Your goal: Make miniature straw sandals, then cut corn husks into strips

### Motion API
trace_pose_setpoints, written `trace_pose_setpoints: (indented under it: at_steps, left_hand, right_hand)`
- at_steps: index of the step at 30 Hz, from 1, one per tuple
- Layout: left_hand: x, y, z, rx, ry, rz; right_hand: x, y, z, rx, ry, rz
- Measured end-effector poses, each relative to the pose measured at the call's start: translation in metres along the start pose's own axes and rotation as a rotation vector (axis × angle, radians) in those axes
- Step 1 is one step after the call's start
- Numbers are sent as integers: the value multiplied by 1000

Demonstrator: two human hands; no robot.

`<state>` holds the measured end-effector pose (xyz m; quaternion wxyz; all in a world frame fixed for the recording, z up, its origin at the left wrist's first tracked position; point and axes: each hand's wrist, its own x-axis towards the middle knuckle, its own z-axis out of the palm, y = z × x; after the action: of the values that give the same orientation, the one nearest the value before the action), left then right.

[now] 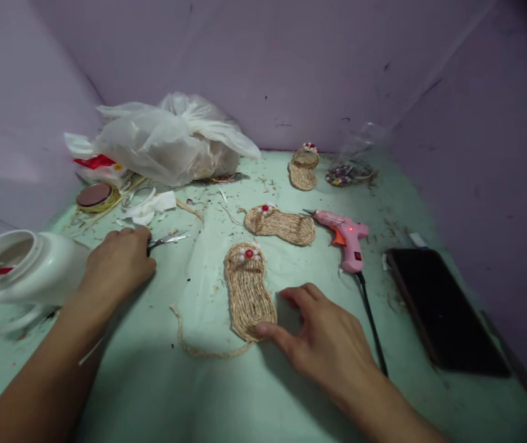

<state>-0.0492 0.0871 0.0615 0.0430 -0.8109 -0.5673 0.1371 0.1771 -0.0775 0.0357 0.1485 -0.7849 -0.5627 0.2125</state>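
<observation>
A small woven-cord slipper [250, 295] with a red and white bead flower lies in front of me, a loose cord tail [208, 354] curving left from its heel. My right hand [321, 332] is at its lower right, thumb at the heel edge and fingers apart. My left hand [122, 261] is closed around the handles of small scissors [171, 239], blades pointing right; the handles are hidden. Just beyond lies a second beaded slipper [281, 226] on its side lengthwise. The pink glue gun [348, 237] rests to its right, a red light showing.
A white jug [46, 258] lies at left, a phone [443, 307] at right. At the back are a tied plastic bag [171, 141], another small slipper [303, 169] and a bag of beads [348, 172]. A round tin [95, 197] sits among cord scraps. Walls enclose the table.
</observation>
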Motion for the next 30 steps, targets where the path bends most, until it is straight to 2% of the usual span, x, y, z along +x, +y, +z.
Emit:
trace_pose_setpoints:
  at_steps: [4, 9, 11, 14, 16, 18, 23, 27, 30]
  left_hand:
    - [7, -1, -1, -3, -69, -19]
    - [13, -5, 1, -24, -92, -27]
    - [14, -7, 3, -29, -101, -28]
    - [16, -9, 5, -18, -101, -1]
    - [15, -9, 6, -11, -101, 0]
    - [15, -9, 5, -13, -115, -10]
    - [17, -8, 4, -52, -139, -143]
    - [12, -5, 1, -32, -174, -126]
    - [4, 1, -3, 5, -140, -78]
  right_hand:
    - [-1, -5, 11, -53, -19, -29]
    - [2, -5, 12, 79, -41, 45]
    - [4, -6, 14, 249, -76, 92]
    - [9, -4, 15, 733, -135, 157]
    - [14, 0, 15, 1026, -108, 212]
    - [19, 5, 14, 1182, -72, 266]
    - [24, 12, 11, 1278, -75, 350]
    - [24, 12, 10, 1302, -60, 391]
    - [24, 11, 10, 1316, -56, 405]
